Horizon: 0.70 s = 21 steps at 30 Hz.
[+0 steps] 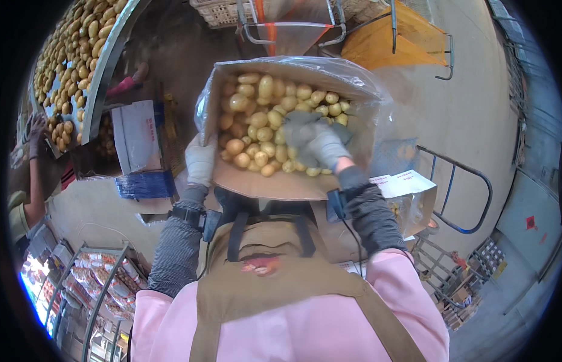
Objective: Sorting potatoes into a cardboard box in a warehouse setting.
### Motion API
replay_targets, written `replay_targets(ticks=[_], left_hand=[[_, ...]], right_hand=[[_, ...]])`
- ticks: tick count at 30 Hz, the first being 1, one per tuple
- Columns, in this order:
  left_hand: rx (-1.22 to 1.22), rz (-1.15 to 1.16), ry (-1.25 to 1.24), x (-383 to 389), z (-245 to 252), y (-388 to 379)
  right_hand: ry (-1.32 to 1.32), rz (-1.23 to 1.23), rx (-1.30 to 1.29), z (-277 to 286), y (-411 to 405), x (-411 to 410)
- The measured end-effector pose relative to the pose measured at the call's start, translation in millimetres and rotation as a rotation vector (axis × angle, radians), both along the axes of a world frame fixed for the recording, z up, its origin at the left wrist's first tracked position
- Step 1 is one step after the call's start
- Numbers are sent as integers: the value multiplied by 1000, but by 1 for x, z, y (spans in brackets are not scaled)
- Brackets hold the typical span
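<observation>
In front of me a cardboard box (pixel 272 187), lined with clear plastic film (pixel 353 77), is heaped with potatoes (pixel 263 120). My left hand (pixel 200 158), in a light grey glove, grips the near left side wall of the box. My right hand (pixel 319 140) reaches over the right part of the heap, touching the potatoes. Motion blurs its glove, whose finger side looks darker grey. Whatever lies under that palm is hidden.
Upper left, a metal-edged sorting table (pixel 113 45) carries many potatoes. Another person's gloved hand (pixel 36 129) is beside it. A white carton (pixel 135 135) stands below. To the right are a labelled box (pixel 407 190) and a metal cart handle (pixel 462 165); mesh bags on frames (pixel 394 40) stand ahead.
</observation>
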<state>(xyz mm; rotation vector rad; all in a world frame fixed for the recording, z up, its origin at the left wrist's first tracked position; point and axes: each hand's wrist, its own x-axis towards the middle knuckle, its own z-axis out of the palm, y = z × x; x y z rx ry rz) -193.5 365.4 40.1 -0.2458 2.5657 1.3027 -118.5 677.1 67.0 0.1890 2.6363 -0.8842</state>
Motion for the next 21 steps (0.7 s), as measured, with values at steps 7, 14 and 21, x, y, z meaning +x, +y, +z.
replay_targets(ticks=[7,14,21], left_hand=[[26,-72,-34,1,0,-2],[98,78,-187,-8,19,18],[-70,-310,-27,30,127,56]], right_hand=[[147,-747,100,91,113,64],[-272,-806,239,-15,70,76],[-44,-1043,-740,-45,197,139]])
